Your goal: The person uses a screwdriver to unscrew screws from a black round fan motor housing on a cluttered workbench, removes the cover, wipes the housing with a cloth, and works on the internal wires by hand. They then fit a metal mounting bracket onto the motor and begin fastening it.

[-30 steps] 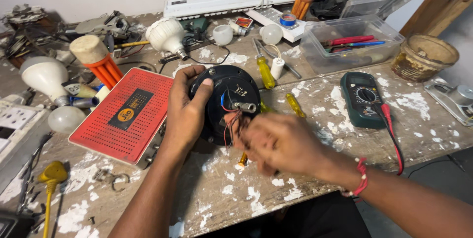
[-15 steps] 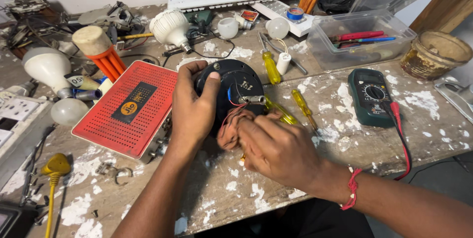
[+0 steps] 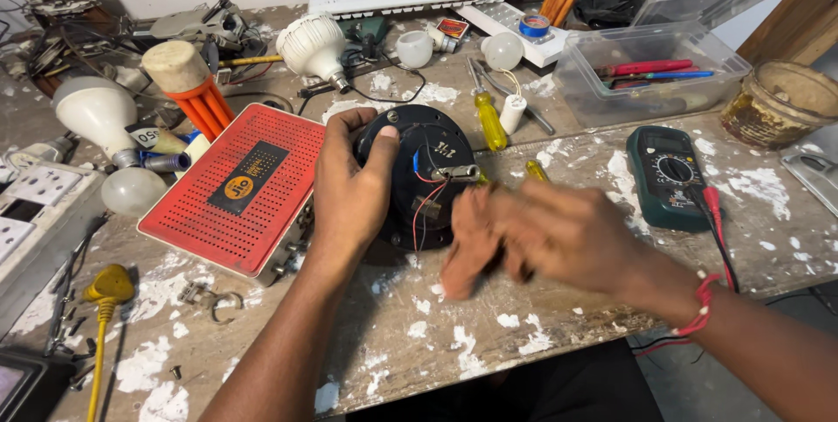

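gripped from its left side by the left hand [image 3: 349, 191], the round black disc [image 3: 419, 173] is held flat on the paint-spattered workbench [image 3: 454, 343], thumb pressed on its top face and fingers wrapped over the rim. thin red and blue wires [image 3: 425, 191] and a small metal part are seen on the disc's face. the right hand [image 3: 541, 234] is blurred at the disc's lower right edge, fingers curled downward; whether anything is pinched in them can't be told.

just left of the disc, a red perforated box [image 3: 231, 186] is lying tilted, touching the left hand's side. a yellow-handled screwdriver [image 3: 489, 116] is laid just beyond the disc, with a smaller yellow one [image 3: 536, 169] poking out by the right hand. further right, a dark green multimeter [image 3: 668, 173] is set flat, its red probe lead [image 3: 717, 221] draped past the right wrist. a clear plastic tub [image 3: 646, 73] with red and blue tools in it is placed behind that, and a grimy jar [image 3: 781, 103] beside it. white bulbs [image 3: 96, 112] are scattered on the left, plus an orange-finned lamp base [image 3: 188, 86].
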